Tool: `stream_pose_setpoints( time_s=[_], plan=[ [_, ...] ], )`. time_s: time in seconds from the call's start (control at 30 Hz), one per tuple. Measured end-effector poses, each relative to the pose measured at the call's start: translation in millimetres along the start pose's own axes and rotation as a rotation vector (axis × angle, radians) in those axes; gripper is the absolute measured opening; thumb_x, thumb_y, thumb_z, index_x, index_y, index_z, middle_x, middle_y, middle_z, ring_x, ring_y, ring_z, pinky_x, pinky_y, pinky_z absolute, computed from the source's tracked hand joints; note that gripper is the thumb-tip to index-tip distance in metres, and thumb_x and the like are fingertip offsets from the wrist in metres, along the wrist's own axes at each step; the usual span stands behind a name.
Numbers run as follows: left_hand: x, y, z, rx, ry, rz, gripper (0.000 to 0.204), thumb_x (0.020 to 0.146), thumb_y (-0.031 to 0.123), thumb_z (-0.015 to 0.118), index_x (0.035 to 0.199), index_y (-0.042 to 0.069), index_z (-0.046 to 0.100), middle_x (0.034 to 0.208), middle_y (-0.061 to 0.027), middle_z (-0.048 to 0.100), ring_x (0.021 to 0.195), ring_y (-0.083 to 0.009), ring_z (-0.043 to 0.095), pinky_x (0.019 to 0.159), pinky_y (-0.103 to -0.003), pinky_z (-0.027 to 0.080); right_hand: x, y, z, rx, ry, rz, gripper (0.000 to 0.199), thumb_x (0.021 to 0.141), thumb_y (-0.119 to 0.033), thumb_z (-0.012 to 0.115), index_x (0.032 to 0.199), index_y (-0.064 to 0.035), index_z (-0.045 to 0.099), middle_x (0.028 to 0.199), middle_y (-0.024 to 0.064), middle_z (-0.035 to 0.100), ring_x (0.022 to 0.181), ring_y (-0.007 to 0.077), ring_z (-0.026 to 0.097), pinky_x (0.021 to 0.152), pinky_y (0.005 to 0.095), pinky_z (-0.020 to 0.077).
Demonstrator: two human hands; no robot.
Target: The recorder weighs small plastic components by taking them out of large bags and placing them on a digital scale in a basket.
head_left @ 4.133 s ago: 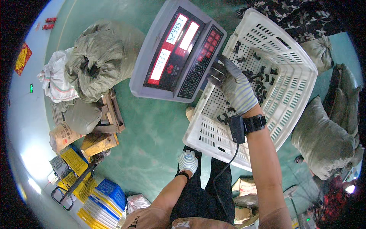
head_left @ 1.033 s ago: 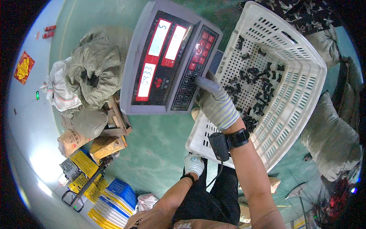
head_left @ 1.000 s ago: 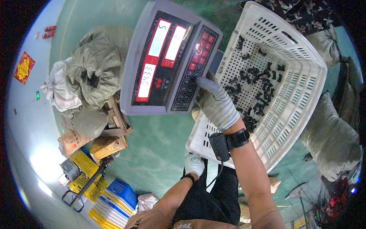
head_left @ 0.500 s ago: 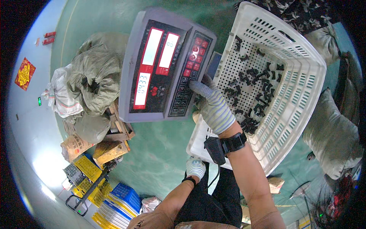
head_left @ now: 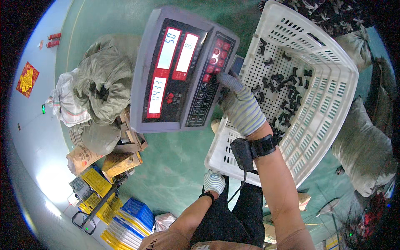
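My right hand (head_left: 243,107), in a grey-striped glove with dark fingertips, reaches to the keypad (head_left: 214,71) of a grey weighing scale (head_left: 183,110). One finger is stretched out onto the keys near the scale's right edge; the others are partly hidden, and nothing shows in the hand. Lit displays glow on the scale's panel. Just right of it is a white slotted plastic crate (head_left: 325,100), tilted in view, with many small black curved pieces (head_left: 287,83) on its floor. My gloved left hand (head_left: 214,182) is low beside the crate's near corner and my thigh, its fingers hidden.
Large tied sacks (head_left: 104,79) stand at the left by a wooden pallet (head_left: 131,139). Below them are yellow crates (head_left: 96,183) and stacked blue and white crates (head_left: 135,214). More full sacks (head_left: 360,146) lie at the right. A black strapped device (head_left: 263,146) with a cable sits on my right wrist.
My right hand has shifted slightly up and right along the keypad. Digits now show in the scale's upper display, which was blank before. The left hand has stayed put.
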State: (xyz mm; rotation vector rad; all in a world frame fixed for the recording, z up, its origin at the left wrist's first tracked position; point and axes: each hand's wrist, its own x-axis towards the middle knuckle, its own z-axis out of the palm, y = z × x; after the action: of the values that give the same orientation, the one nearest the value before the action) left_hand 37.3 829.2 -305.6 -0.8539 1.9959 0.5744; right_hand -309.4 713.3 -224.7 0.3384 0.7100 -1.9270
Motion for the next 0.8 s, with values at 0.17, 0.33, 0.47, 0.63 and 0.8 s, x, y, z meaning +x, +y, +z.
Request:
stream_pose_setpoints(
  time_s=[0.17, 0.33, 0.47, 0.63, 0.8],
  plan=[
    [-0.6, -3.6, 5.3, 0.015, 0.06, 0.026, 0.03, 0.084, 0.025, 0.057, 0.103, 0.009, 0.074, 0.107, -0.0155, 0.071, 0.1, -0.0343, 0.066, 0.09, -0.043, 0.052, 0.9, -2.9, 1.8, -0.009, -0.025, 0.019, 0.047, 0.086, -0.024, 0.074, 0.127, -0.0096, 0.055, 0.111, 0.0, 0.065, 0.098, 0.0137, 0.061, 0.084, 0.0306, 0.0464],
    [-0.2, -3.5, 5.7, 0.035, 0.033, -0.011, 0.031, 0.084, 0.026, 0.057, 0.104, 0.008, 0.073, 0.107, -0.0153, 0.071, 0.1, -0.0342, 0.066, 0.093, -0.043, 0.052, 4.3, 1.0, -1.4, -0.007, -0.029, 0.021, 0.038, 0.088, -0.021, 0.072, 0.122, -0.012, 0.058, 0.109, -0.001, 0.066, 0.096, 0.0115, 0.061, 0.08, 0.0296, 0.0459],
    [-1.0, -3.5, 3.2, 0.055, 0.018, 0.006, 0.032, 0.084, 0.027, 0.057, 0.104, 0.008, 0.073, 0.107, -0.0153, 0.071, 0.1, -0.0337, 0.066, 0.093, -0.042, 0.051, 5.8, 1.8, -3.9, 0.048, -0.017, 0.057, 0.036, 0.088, -0.02, 0.071, 0.121, -0.0137, 0.059, 0.106, -0.0017, 0.067, 0.094, 0.0105, 0.061, 0.078, 0.0281, 0.046],
    [-0.4, -1.5, 1.9, 0.053, -0.02, -0.022, 0.032, 0.084, 0.028, 0.057, 0.103, 0.008, 0.074, 0.105, -0.015, 0.071, 0.099, -0.0343, 0.067, 0.092, -0.043, 0.052, 3.5, -1.3, -4.2, 0.025, -0.021, 0.073, 0.034, 0.089, -0.019, 0.07, 0.12, -0.0139, 0.06, 0.108, -0.0003, 0.067, 0.096, 0.0117, 0.062, 0.08, 0.0276, 0.0473],
    [-0.3, -1.8, 2.5, 0.099, 0.015, -0.006, 0.032, 0.085, 0.028, 0.056, 0.101, 0.008, 0.074, 0.103, -0.0148, 0.072, 0.097, -0.0343, 0.067, 0.09, -0.044, 0.052, 2.7, -1.4, -0.7, 0.056, -0.008, 0.065, 0.034, 0.089, -0.017, 0.07, 0.121, -0.0125, 0.06, 0.111, 0.0008, 0.067, 0.099, 0.0133, 0.064, 0.086, 0.0274, 0.0496]
  ],
)
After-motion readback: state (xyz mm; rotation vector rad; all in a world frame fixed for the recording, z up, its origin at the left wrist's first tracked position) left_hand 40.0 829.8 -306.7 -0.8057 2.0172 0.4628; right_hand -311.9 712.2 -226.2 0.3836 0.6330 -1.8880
